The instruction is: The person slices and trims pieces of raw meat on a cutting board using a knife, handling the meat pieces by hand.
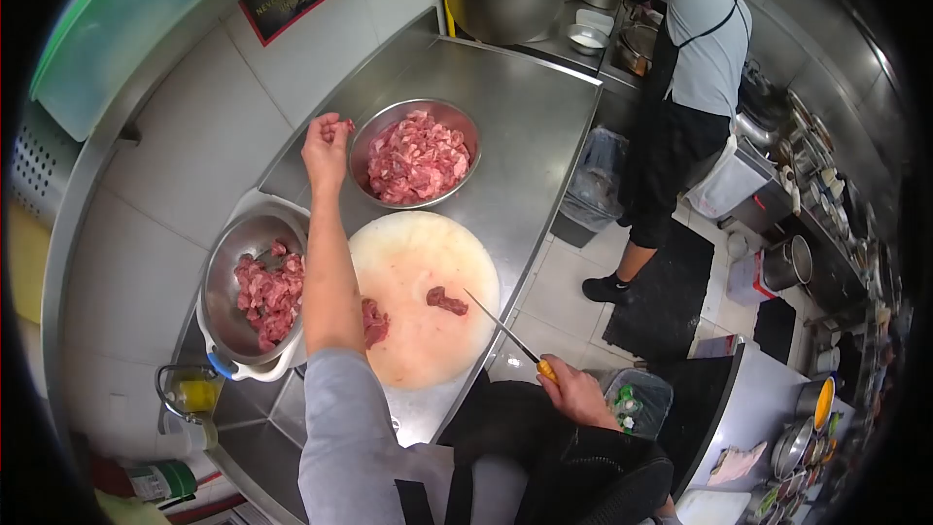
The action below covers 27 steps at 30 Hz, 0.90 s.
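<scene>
My left hand (328, 141) is raised at the left rim of a steel bowl (358, 167) full of cut raw meat (418, 157); its fingers are curled together around a small reddish bit. In my right hand (573, 391) is a knife (515, 340) with a yellow handle, its blade tip near a strip of meat (446, 300) on the round white cutting board (428, 355). Another piece of meat (374, 323) lies at the board's left side, partly behind my left forearm. A second steel bowl (222, 277) at the left holds more meat pieces (269, 294).
Beyond the steel table (515, 97), a person (705, 49) in a grey shirt and black apron stands at the stove. A bin (595, 180) is beside the table. Another bin (639, 403) with green scraps sits near my right hand. Pots line the right counter.
</scene>
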Each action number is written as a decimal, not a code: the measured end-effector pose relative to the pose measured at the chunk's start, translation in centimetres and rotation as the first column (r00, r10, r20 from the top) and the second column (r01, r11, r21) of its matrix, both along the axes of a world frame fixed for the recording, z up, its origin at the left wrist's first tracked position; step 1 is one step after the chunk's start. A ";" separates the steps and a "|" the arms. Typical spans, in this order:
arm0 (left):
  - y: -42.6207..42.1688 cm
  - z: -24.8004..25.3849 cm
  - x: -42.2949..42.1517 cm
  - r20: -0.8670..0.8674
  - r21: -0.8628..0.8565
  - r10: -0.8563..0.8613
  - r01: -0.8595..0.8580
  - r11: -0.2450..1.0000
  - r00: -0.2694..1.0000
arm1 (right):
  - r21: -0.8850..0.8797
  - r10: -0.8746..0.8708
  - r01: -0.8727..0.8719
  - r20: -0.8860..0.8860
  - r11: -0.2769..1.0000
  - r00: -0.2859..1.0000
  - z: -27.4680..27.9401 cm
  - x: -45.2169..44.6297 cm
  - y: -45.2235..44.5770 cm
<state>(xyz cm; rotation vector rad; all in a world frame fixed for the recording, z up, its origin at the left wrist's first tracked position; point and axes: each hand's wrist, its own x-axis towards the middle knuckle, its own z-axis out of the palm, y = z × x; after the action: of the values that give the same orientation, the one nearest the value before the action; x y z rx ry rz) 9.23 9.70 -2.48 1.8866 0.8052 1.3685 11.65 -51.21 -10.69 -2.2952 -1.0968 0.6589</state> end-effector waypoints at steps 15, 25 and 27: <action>5.6 -2.1 8.2 -0.055 -0.119 -0.113 0.106 0.987 0.992 | 0.050 -0.160 0.157 0.059 0.986 0.985 1.1 -2.0 -0.2; 9.4 -13.3 9.7 -0.602 -0.134 -0.387 0.389 0.911 0.699 | 0.038 -0.136 0.139 -0.053 0.990 0.989 0.6 -2.3 -1.6; 10.5 -15.4 9.2 -0.504 -0.207 -0.490 0.451 0.868 0.711 | 0.060 -0.125 0.128 -0.057 0.990 0.991 0.0 -2.3 -2.0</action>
<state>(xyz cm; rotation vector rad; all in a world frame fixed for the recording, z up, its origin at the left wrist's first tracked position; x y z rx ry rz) 18.47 20.25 -17.89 2.2549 0.5438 0.4741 9.38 -53.17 -10.71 -2.2585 -0.9262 0.6222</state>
